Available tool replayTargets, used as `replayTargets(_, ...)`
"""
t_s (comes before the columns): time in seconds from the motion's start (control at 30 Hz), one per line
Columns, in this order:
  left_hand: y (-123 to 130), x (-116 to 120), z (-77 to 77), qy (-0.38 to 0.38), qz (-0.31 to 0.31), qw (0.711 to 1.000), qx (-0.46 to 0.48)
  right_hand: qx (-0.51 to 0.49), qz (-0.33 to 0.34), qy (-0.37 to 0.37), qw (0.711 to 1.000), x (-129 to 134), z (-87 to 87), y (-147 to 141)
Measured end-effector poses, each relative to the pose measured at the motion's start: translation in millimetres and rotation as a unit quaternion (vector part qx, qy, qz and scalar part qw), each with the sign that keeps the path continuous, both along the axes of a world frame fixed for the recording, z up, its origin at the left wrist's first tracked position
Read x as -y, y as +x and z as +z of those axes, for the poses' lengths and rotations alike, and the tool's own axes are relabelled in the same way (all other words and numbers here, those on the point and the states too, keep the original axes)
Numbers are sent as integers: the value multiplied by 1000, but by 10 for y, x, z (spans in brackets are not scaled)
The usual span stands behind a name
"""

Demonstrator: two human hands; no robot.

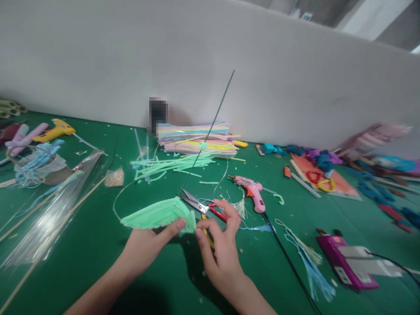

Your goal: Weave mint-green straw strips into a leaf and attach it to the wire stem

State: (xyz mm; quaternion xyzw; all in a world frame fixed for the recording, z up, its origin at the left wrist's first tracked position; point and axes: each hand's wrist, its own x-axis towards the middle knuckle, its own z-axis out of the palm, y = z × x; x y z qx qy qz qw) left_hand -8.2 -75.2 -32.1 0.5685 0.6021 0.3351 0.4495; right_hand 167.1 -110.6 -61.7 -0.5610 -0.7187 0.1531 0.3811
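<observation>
My left hand (147,247) is closed on a flat, wing-shaped piece of light green pipe cleaners (154,213), thumb on top and fingers underneath. At its right end, the thumb and index finger of my right hand (223,245) pinch the edge of the piece. Just behind my right hand are scissors with red handles (199,204), their blades partly open. A yellow-handled tool (208,236) shows partly beneath the right fingers. A thin wire hoop rises from the piece, and a dark green rod (218,109) with a small green knot (203,145) slants up behind it.
Loose green pipe cleaners (173,166) lie ahead, before a bundle of pastel ones (197,140). To the right are a pink glue gun (249,190) with a black cord, tassels (308,262) and a purple power strip (344,262). Left are plastic sleeves (62,210) and a yellow glue gun (57,130).
</observation>
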Motion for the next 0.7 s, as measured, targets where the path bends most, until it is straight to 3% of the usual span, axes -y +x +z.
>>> replayTargets(0.13, 1, 3, -33, 8, -3, 1000, -25, -6, 1, -10, 1000, -15, -21, 10)
replayTargets(0.23, 8, 30, -40, 14, 17, 1000, 8, -6, -7, -2, 1000, -13, -47, -4)
replayTargets(0.37, 0, 34, -27, 7, 86, 993, 84, 2, -28, 20, 999, -12, -30, 20)
replayTargets(0.5, -82, -88, -60, -18, 153, 975, 160, 32, -46, 40, 998, -133, 144, 290)
replayTargets(0.6, -161, -201, -80, -19, 194, 946, 260, 73, -48, -45, 995, -291, 286, 550)
replayTargets(0.7, -199, -249, -47, -36, 217, 927, 305, 163, 0, -140, 977, -404, 301, 634)
